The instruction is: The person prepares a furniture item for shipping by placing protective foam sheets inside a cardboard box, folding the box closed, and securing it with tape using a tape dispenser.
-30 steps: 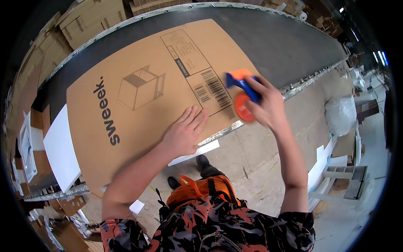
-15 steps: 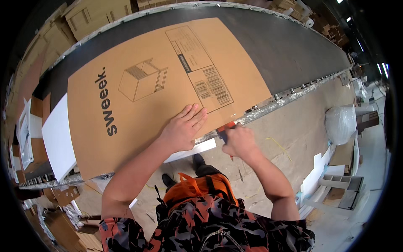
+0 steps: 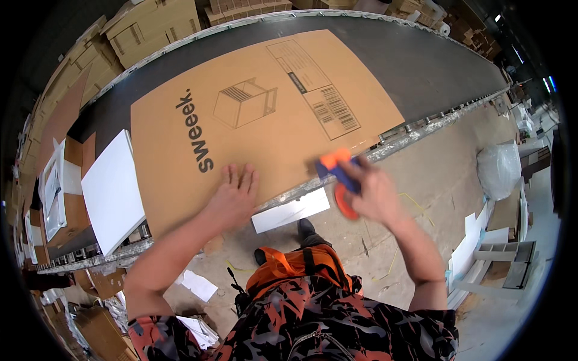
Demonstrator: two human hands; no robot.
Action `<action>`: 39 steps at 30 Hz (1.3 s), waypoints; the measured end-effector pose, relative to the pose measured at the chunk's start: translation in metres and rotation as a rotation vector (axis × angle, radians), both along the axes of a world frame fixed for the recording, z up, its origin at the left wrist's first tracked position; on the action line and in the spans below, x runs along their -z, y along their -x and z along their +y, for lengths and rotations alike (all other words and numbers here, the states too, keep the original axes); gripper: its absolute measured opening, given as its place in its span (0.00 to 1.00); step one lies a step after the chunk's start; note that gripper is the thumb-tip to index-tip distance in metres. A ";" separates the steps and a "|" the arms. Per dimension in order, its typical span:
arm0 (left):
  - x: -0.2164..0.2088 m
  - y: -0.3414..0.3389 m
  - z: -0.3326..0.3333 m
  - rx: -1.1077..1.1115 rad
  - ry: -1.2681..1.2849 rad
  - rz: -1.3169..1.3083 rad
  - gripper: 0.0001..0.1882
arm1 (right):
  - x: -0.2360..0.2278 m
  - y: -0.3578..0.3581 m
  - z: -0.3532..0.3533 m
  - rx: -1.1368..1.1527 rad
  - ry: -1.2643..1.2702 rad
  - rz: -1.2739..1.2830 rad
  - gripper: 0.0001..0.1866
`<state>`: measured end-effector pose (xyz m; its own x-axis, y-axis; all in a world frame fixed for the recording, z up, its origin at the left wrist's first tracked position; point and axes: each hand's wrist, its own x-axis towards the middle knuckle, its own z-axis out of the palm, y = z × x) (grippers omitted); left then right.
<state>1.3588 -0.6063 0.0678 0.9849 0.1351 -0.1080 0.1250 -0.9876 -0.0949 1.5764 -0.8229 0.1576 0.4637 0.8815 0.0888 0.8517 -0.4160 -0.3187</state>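
A large flat brown cardboard box (image 3: pixel 259 141), printed with a furniture drawing and a label, lies on the dark conveyor belt (image 3: pixel 415 75). My left hand (image 3: pixel 233 195) rests on its near side with the fingers stretched out. In my right hand (image 3: pixel 376 195) is a tape dispenser (image 3: pixel 340 171), blue and orange with a red round part. It is held by the box's near edge, right of my left hand. Motion smears the dispenser a little, and I cannot tell whether it touches the cardboard.
White panels (image 3: pixel 114 192) lie left of the box, beside an open carton (image 3: pixel 69 186) with white parts. The conveyor's metal rail (image 3: pixel 415 137) runs along the near side. A white strip (image 3: pixel 292 210) is below it. Bubble-wrapped goods (image 3: pixel 498 171) stand at right; stacked cartons (image 3: pixel 150 33) line the far side.
My left hand has slid left along the box, away from the label. My right hand has lifted the tape dispenser from below the near edge, bringing it more into view. The view has shifted.
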 end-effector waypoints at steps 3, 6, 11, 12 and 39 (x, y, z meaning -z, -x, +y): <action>0.013 -0.002 0.001 0.064 0.009 -0.095 0.44 | -0.046 0.009 0.079 -0.068 -0.127 -0.159 0.23; 0.012 -0.009 -0.001 0.105 0.035 -0.212 0.42 | -0.055 0.000 0.149 -0.075 0.125 -0.115 0.20; 0.029 0.000 -0.002 0.119 0.078 -0.325 0.39 | -0.018 0.014 0.143 -0.128 0.579 -0.038 0.20; 0.032 0.007 -0.002 0.096 0.054 -0.318 0.38 | -0.011 0.025 0.111 -0.149 0.556 -0.001 0.19; 0.057 0.080 -0.003 -0.132 -0.023 -0.588 0.32 | -0.046 0.116 0.188 -0.122 0.308 -0.076 0.18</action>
<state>1.2785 -0.6092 0.0104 0.8534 0.2557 0.4543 0.2841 -0.9588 0.0059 1.4607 -0.6345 0.2032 0.3554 0.9208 -0.1605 0.9176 -0.3764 -0.1277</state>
